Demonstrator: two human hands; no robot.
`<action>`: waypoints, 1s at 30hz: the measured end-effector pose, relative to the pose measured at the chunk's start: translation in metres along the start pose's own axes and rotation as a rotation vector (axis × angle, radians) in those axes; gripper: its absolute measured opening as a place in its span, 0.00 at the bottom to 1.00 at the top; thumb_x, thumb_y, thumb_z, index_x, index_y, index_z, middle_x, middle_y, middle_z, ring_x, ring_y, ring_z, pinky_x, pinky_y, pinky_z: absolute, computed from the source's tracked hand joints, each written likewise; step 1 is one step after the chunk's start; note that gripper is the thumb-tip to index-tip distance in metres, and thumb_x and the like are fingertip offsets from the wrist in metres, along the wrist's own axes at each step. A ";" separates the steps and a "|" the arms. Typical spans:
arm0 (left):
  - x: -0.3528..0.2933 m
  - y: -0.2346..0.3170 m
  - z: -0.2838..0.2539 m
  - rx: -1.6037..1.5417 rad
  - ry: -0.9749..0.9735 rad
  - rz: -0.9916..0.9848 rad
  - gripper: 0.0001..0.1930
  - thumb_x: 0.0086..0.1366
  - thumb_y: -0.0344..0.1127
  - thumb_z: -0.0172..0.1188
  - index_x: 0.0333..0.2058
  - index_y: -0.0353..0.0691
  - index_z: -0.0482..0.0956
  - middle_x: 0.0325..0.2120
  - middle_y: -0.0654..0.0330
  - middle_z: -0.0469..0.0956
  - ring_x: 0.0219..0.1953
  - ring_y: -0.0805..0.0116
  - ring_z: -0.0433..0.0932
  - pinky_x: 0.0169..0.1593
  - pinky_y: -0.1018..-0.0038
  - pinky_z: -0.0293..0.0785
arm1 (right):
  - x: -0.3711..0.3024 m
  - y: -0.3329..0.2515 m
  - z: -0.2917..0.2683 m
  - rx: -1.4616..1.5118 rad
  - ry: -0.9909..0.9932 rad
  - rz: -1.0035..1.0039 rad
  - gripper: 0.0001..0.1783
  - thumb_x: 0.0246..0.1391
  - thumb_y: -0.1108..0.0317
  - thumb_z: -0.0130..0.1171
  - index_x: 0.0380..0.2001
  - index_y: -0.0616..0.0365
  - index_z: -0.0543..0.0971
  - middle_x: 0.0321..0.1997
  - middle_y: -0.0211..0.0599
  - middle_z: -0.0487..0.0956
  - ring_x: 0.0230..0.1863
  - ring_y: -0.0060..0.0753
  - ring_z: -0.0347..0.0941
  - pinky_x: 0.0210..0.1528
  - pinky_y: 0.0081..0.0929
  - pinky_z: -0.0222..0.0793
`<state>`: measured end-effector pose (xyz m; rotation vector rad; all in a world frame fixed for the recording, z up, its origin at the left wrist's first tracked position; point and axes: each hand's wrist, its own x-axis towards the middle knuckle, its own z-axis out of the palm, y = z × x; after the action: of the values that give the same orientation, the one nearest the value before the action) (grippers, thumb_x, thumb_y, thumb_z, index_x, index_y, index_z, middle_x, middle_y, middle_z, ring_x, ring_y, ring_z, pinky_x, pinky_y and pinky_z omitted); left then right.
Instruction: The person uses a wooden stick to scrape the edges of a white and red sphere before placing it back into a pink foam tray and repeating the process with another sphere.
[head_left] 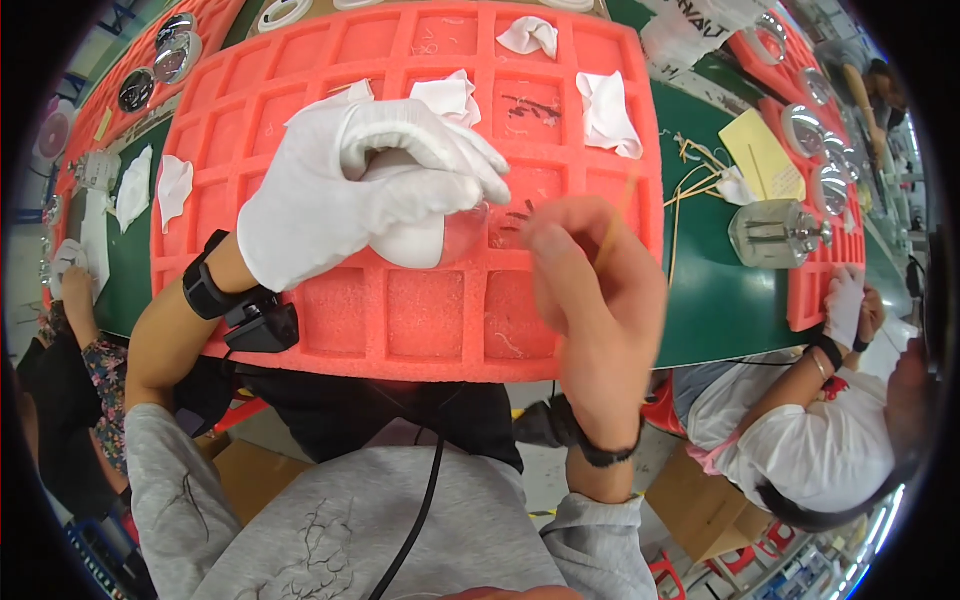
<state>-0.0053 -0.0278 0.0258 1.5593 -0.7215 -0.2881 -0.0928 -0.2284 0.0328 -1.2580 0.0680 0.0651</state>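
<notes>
My left hand (375, 180), in a white glove, is curled over the tray and grips a clear round lens (466, 232). White material, perhaps cloth or part of the glove, covers the lens's left side, so its full shape is hidden. My bare right hand (600, 300) is just to the right, slightly smeared by motion. A thin wooden stick (628, 195) slants up from between its closed fingers. Both hands are above a red foam tray (375, 362) with square compartments. Crumpled white cloths (608, 115) lie in several compartments and on the ribs.
On the green table (715, 310) to the right stand a glass bottle with a metal top (768, 235), a yellow paper (765, 155) and loose wooden sticks (695, 180). More trays hold round lenses (803, 130). A co-worker (810, 420) sits at the right, another person (75, 350) at the left.
</notes>
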 end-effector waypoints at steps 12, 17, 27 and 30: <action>-0.004 -0.009 -0.009 -0.084 0.084 0.003 0.05 0.63 0.33 0.68 0.32 0.38 0.85 0.44 0.59 0.82 0.42 0.67 0.81 0.50 0.70 0.77 | 0.099 -0.049 -0.004 -0.506 -0.553 -0.125 0.06 0.60 0.74 0.59 0.39 0.64 0.79 0.31 0.20 0.72 0.25 0.08 0.58 0.25 0.13 0.49; -0.007 -0.014 -0.013 0.047 0.125 0.087 0.06 0.62 0.36 0.69 0.32 0.40 0.86 0.46 0.62 0.79 0.41 0.69 0.80 0.50 0.71 0.76 | 0.104 -0.027 -0.016 -0.538 -0.720 -0.184 0.07 0.55 0.76 0.64 0.37 0.62 0.79 0.31 0.23 0.73 0.27 0.10 0.60 0.27 0.14 0.51; -0.011 0.011 -0.013 -0.004 0.105 0.113 0.03 0.58 0.30 0.71 0.30 0.39 0.86 0.45 0.62 0.76 0.49 0.69 0.76 0.55 0.71 0.71 | 0.089 -0.024 -0.003 -0.747 -0.716 -0.486 0.08 0.49 0.78 0.68 0.32 0.59 0.79 0.28 0.24 0.72 0.24 0.13 0.60 0.25 0.19 0.52; -0.011 0.012 -0.010 0.023 0.116 0.112 0.03 0.58 0.28 0.70 0.29 0.39 0.85 0.45 0.60 0.76 0.49 0.68 0.76 0.55 0.70 0.72 | 0.089 -0.021 -0.007 -0.738 -0.693 -0.529 0.07 0.50 0.78 0.67 0.32 0.59 0.78 0.27 0.24 0.72 0.24 0.13 0.60 0.24 0.19 0.52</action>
<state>-0.0114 -0.0124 0.0363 1.5379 -0.7202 -0.1056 -0.0022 -0.2403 0.0424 -1.8803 -0.9604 0.0666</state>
